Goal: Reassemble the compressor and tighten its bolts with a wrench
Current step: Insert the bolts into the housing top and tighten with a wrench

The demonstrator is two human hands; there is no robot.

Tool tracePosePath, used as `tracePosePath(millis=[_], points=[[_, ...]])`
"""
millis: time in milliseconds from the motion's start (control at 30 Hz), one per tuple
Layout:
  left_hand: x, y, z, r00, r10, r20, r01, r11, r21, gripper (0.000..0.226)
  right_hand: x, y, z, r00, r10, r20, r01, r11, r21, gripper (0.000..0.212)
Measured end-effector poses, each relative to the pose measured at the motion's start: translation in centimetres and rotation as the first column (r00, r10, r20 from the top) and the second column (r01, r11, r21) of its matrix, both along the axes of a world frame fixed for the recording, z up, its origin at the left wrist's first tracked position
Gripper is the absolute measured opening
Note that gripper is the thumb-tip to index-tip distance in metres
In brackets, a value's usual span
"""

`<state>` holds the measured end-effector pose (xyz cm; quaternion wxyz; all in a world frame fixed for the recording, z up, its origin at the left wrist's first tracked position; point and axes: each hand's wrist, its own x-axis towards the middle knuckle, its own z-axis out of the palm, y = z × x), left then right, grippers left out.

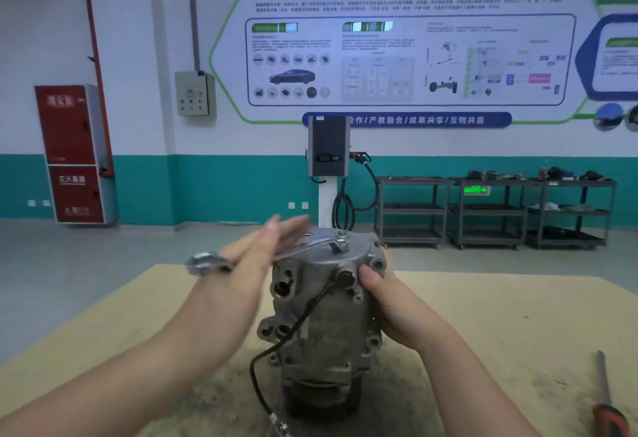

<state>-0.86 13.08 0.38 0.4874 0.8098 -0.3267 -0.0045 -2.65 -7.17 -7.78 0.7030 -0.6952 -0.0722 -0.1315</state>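
Observation:
The grey metal compressor [324,319] stands upright on the tan table [483,316], a black cable hanging down its front. A silver wrench [300,247] lies across its top cover, one end seated on a bolt [341,241], the other end sticking out left. My left hand [255,257] presses against the wrench handle with straight fingers pointing right and up. My right hand [383,291] grips the compressor's upper right side, thumb on the front flange.
A screwdriver with a red and black handle [607,398] lies at the table's right edge. Beyond the table are a charging post [328,164], dark shelf carts [493,212] and a red fire cabinet [76,153] by the wall.

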Motion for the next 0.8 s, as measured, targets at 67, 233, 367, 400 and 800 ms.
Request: tracePosePath(millis=[67,233,367,400,800], points=[[2.4,2.2,-0.5,0.964,0.171,-0.201,-0.208,0.962,-0.177,0.041,0.0,0.0,0.0,1.000,0.018,0.002,-0.018,1.000,-0.012,0.130],[6.7,2.5,-0.2,0.905,0.296,-0.307,-0.325,0.944,-0.049,0.056,0.1,0.0,0.0,1.000,0.018,0.014,-0.018,1.000,-0.006,0.131],[8.3,-2.3,2.4,0.927,0.360,-0.101,-0.342,0.926,0.159,0.050,0.1,-0.1,-0.1,0.999,0.039,0.009,-0.039,0.999,0.003,0.134],[8.0,-4.4,3.6,0.926,0.378,-0.022,-0.363,0.902,0.234,0.047,0.2,-0.1,-0.1,0.999,0.042,0.014,-0.042,0.999,0.007,0.133],[3.3,-16.8,3.5,0.781,-0.042,0.623,-0.382,0.758,0.529,0.048,0.3,-0.5,-0.1,0.997,0.027,0.073,-0.030,0.998,0.048,0.122]])
